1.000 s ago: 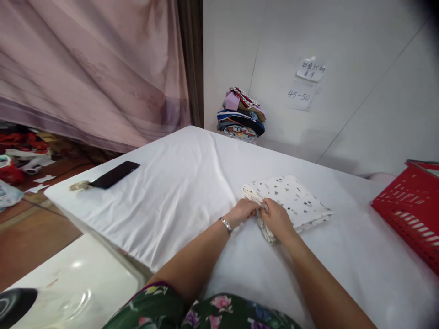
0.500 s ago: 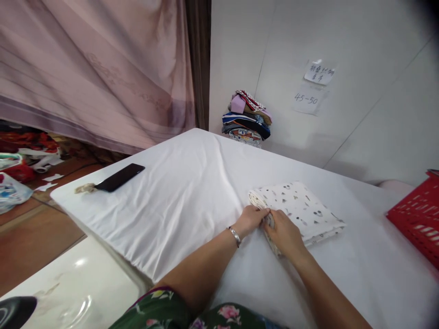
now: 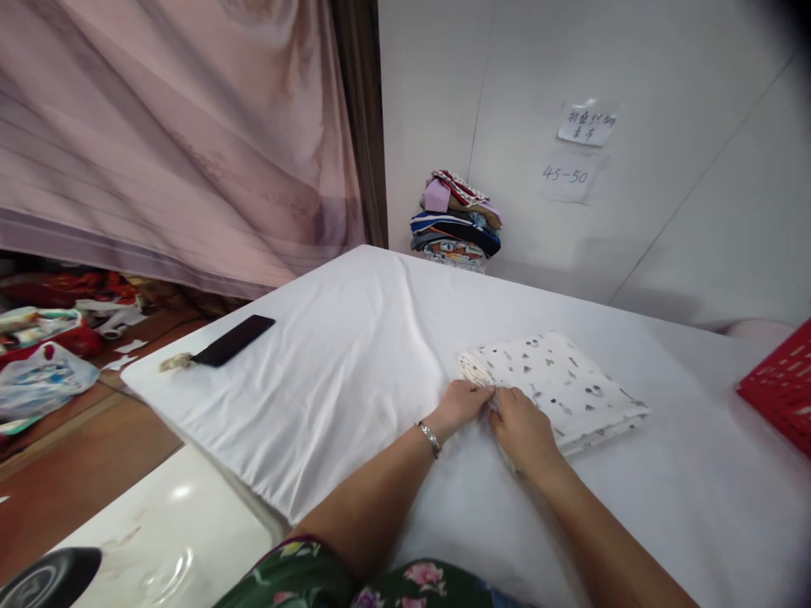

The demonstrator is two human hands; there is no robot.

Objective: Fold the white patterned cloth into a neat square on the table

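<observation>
A folded white cloth with small dark prints lies on the white-covered table. My left hand, with a silver bracelet at the wrist, pinches the cloth's near left edge. My right hand sits right beside it, its fingers closed on the same folded edge. Both hands touch each other at the cloth's near corner.
A black phone with a small beige charm lies at the table's far left edge. A pile of folded colourful clothes stands against the wall behind the table. A red plastic basket is at the right. Bags and clutter lie on the floor, left.
My hands stay on the cloth's near edge with only slight finger shifts. The camera has turned a little, so the basket slid farther right out of view.
</observation>
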